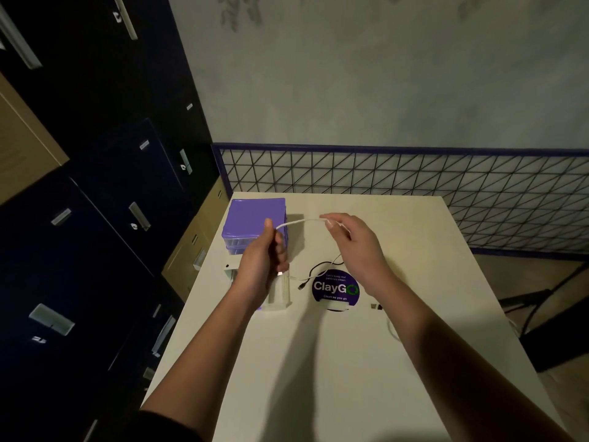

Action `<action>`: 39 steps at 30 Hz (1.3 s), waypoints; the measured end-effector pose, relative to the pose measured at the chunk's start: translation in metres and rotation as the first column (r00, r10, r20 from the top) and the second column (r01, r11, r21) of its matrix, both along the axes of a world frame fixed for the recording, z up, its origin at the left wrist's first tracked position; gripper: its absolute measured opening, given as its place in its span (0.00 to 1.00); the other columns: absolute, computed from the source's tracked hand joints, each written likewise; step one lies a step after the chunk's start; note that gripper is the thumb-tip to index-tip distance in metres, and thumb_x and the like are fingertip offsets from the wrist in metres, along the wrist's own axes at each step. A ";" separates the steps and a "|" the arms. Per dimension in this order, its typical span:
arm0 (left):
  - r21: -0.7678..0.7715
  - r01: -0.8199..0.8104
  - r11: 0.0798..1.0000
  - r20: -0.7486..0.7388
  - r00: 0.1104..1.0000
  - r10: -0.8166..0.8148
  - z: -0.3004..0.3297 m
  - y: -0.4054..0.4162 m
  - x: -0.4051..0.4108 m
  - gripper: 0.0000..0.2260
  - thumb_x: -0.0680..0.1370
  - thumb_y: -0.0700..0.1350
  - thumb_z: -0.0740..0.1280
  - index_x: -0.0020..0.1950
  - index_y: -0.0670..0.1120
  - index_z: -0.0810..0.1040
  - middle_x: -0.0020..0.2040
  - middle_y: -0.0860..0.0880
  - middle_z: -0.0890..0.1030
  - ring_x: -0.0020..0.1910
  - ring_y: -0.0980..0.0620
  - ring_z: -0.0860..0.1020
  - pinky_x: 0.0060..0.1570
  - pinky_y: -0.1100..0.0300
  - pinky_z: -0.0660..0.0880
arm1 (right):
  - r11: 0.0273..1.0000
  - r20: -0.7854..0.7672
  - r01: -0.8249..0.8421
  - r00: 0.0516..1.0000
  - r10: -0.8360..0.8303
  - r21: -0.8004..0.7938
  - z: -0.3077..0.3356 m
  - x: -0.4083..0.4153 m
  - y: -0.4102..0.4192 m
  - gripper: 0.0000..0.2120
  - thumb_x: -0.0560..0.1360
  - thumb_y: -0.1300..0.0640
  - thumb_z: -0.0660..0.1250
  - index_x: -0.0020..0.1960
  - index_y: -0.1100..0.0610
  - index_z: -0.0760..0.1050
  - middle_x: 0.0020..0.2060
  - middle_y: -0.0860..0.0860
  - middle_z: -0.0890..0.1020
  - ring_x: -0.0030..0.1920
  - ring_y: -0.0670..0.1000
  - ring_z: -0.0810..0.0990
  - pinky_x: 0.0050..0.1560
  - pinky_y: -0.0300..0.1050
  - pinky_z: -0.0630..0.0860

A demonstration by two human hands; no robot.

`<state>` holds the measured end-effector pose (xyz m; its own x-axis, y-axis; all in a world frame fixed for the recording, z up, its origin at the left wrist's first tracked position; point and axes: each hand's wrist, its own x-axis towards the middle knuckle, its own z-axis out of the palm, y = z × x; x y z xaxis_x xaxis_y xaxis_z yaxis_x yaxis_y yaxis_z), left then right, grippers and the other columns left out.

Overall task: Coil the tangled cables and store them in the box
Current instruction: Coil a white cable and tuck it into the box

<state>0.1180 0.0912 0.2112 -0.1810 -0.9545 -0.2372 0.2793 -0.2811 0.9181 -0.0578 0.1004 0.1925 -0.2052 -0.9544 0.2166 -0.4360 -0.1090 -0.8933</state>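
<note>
my left hand (266, 253) is raised above the pale square table (350, 362), its grip curled tight around a thin white cable (299, 222), with the thumb up and a small metal plug end showing just below my fingers. from that fist the cable arcs to my right hand (353, 244), where my thumb and forefinger pinch it, so the short span hangs taut between the two hands above the table. just behind my left hand, at the table's far left corner, stands the purple plastic box with clear drawer fronts (255, 218); a clear drawer or tray (280, 293) juts out toward me under my left wrist, though i cannot tell whether it is part of the box. on the table between my forearms lies a thin black cable (314, 271), looped loosely, its plug end beside a round dark purple sticker reading "claygo" (334, 290). a small dark connector (376, 306) rests just right of the sticker, close to my right forearm, and more white cable curves out on the table below that arm. dark blue filing cabinets (95, 218) line the left side, and a black wire grid panel (414, 177) stands along the table's far edge.
</note>
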 end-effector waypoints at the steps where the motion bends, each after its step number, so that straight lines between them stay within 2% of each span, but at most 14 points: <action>1: 0.095 -0.005 0.996 -0.180 0.983 0.022 0.001 -0.002 0.002 0.16 0.83 0.50 0.55 0.37 0.46 0.67 0.30 0.51 0.61 0.28 0.54 0.58 0.29 0.62 0.57 | 1.000 -0.009 0.011 1.000 -0.011 0.002 -0.002 0.000 0.000 0.11 0.80 0.49 0.60 0.55 0.49 0.79 0.51 0.46 0.80 0.53 0.44 0.77 0.58 0.45 0.75; 4: 0.221 0.041 0.974 -0.487 0.870 0.073 0.003 -0.004 0.008 0.12 0.80 0.43 0.55 0.39 0.44 0.70 0.30 0.52 0.62 0.26 0.56 0.60 0.25 0.66 0.61 | 0.996 -0.034 0.069 0.997 -0.067 0.056 -0.003 0.003 0.001 0.10 0.77 0.45 0.63 0.48 0.48 0.81 0.48 0.44 0.82 0.52 0.46 0.79 0.55 0.51 0.76; 8: 0.170 0.012 0.985 -0.502 0.862 0.076 0.006 -0.005 0.009 0.12 0.83 0.46 0.56 0.50 0.44 0.77 0.38 0.50 0.76 0.34 0.55 0.73 0.40 0.63 0.73 | 0.976 -0.113 0.146 0.985 -0.129 0.159 -0.004 0.015 0.008 0.13 0.75 0.41 0.64 0.46 0.49 0.81 0.47 0.46 0.84 0.52 0.48 0.79 0.51 0.48 0.76; 12: -0.025 -0.004 1.000 -0.260 0.966 -0.003 0.010 -0.005 0.008 0.14 0.84 0.51 0.53 0.59 0.50 0.76 0.48 0.55 0.84 0.46 0.57 0.82 0.58 0.57 0.71 | 0.973 -0.253 0.130 0.964 -0.079 0.190 -0.005 0.030 0.018 0.15 0.75 0.38 0.63 0.47 0.46 0.82 0.44 0.45 0.84 0.47 0.49 0.80 0.48 0.48 0.77; 15: -0.186 0.089 0.978 -0.115 0.987 -0.112 0.008 -0.004 0.011 0.15 0.85 0.49 0.49 0.67 0.52 0.71 0.62 0.55 0.80 0.62 0.57 0.78 0.66 0.56 0.66 | 0.989 -0.369 0.035 0.929 0.021 0.145 -0.002 0.042 0.026 0.13 0.77 0.41 0.61 0.50 0.45 0.81 0.44 0.45 0.84 0.44 0.49 0.80 0.44 0.46 0.77; 17: -0.252 0.112 0.961 0.009 0.994 -0.113 0.004 -0.006 0.013 0.16 0.85 0.46 0.50 0.72 0.51 0.67 0.66 0.53 0.77 0.64 0.57 0.76 0.66 0.59 0.69 | 0.991 -0.438 -0.029 0.895 0.085 0.134 0.001 0.047 0.029 0.13 0.79 0.44 0.60 0.53 0.46 0.80 0.47 0.45 0.83 0.46 0.49 0.80 0.42 0.44 0.76; 21: -0.354 0.166 0.920 0.333 0.942 -0.041 -0.003 -0.009 0.016 0.16 0.84 0.46 0.54 0.72 0.50 0.69 0.62 0.52 0.80 0.59 0.65 0.77 0.51 0.78 0.69 | 0.987 -0.495 0.000 0.865 0.081 0.161 0.011 0.046 0.028 0.12 0.77 0.43 0.61 0.48 0.47 0.80 0.47 0.46 0.83 0.49 0.50 0.80 0.46 0.45 0.76; 23: -0.379 0.212 0.901 0.443 0.896 -0.024 -0.010 -0.011 0.017 0.14 0.84 0.45 0.54 0.68 0.48 0.72 0.57 0.53 0.81 0.57 0.66 0.77 0.52 0.74 0.69 | 0.982 -0.498 0.066 0.867 0.031 0.175 0.021 0.042 0.025 0.14 0.74 0.38 0.64 0.43 0.47 0.80 0.45 0.45 0.83 0.48 0.49 0.80 0.46 0.44 0.75; 25: -0.352 0.254 0.901 0.519 0.854 -0.038 -0.015 -0.014 0.017 0.13 0.84 0.44 0.55 0.62 0.47 0.76 0.54 0.53 0.82 0.58 0.58 0.78 0.57 0.62 0.70 | 0.978 -0.506 0.127 0.862 -0.025 0.168 0.031 0.039 0.022 0.16 0.70 0.34 0.66 0.40 0.47 0.77 0.41 0.44 0.82 0.45 0.48 0.80 0.43 0.42 0.73; 29: -0.285 0.298 0.911 0.529 0.841 -0.110 -0.014 -0.008 0.012 0.11 0.83 0.44 0.56 0.52 0.47 0.79 0.43 0.54 0.84 0.50 0.56 0.79 0.55 0.56 0.70 | 0.968 -0.400 0.165 0.913 -0.077 0.190 0.045 0.036 0.014 0.19 0.68 0.33 0.68 0.39 0.49 0.76 0.33 0.44 0.77 0.37 0.47 0.76 0.37 0.43 0.69; 32: -0.217 0.323 0.921 0.545 0.823 -0.161 -0.011 -0.019 0.008 0.15 0.78 0.45 0.55 0.43 0.53 0.82 0.34 0.49 0.82 0.43 0.49 0.82 0.54 0.48 0.71 | 0.976 -0.054 -0.016 0.998 0.029 0.217 0.049 0.033 0.009 0.14 0.74 0.44 0.67 0.38 0.53 0.78 0.37 0.48 0.80 0.42 0.49 0.77 0.45 0.46 0.71; 34: -0.167 0.314 0.935 0.509 0.839 -0.191 -0.010 -0.025 0.007 0.21 0.80 0.40 0.53 0.37 0.52 0.82 0.30 0.47 0.76 0.30 0.53 0.78 0.47 0.50 0.72 | 0.968 0.114 -0.104 0.990 0.079 0.228 0.052 0.030 0.008 0.10 0.76 0.54 0.65 0.38 0.55 0.79 0.44 0.52 0.82 0.49 0.50 0.77 0.49 0.44 0.69; 36: -0.196 0.304 0.932 0.437 0.878 -0.195 -0.005 -0.019 0.008 0.21 0.82 0.38 0.49 0.38 0.45 0.79 0.29 0.48 0.67 0.26 0.56 0.70 0.37 0.58 0.68 | 0.961 0.151 -0.131 0.984 0.096 0.242 0.053 0.026 0.008 0.09 0.77 0.57 0.64 0.39 0.55 0.80 0.49 0.51 0.82 0.53 0.48 0.76 0.49 0.36 0.67; 39: -0.232 0.311 0.922 0.331 0.916 -0.226 0.002 -0.006 0.011 0.20 0.84 0.46 0.50 0.42 0.43 0.78 0.31 0.49 0.63 0.31 0.54 0.62 0.35 0.62 0.63 | 0.974 0.101 -0.086 0.993 0.066 0.211 0.044 0.023 0.005 0.09 0.77 0.53 0.65 0.45 0.55 0.82 0.48 0.50 0.82 0.51 0.48 0.77 0.49 0.39 0.68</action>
